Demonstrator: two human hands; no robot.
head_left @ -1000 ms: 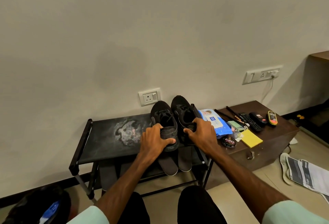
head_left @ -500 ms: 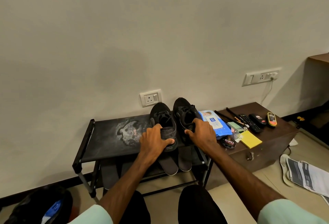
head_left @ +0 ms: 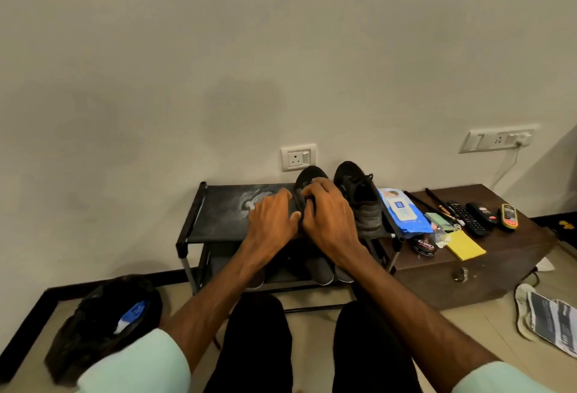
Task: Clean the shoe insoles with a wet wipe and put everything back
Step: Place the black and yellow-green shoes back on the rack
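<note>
Black shoe point(head_left: 307, 175) on rack point(head_left: 218, 221): right hand point(head_left: 329, 221) curled over its opening, left hand point(head_left: 271, 221) flat against its side.

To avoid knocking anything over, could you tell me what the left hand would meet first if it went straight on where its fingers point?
The left hand would first meet the black shoe on the left; they may already touch.

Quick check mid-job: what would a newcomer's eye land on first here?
The left hand and right hand meet on one black shoe atop the dark rack at centre frame, with the second shoe just right of it. Next come the blue wipes pack beside the rack and a yellow pad on the brown trunk at right.
</note>
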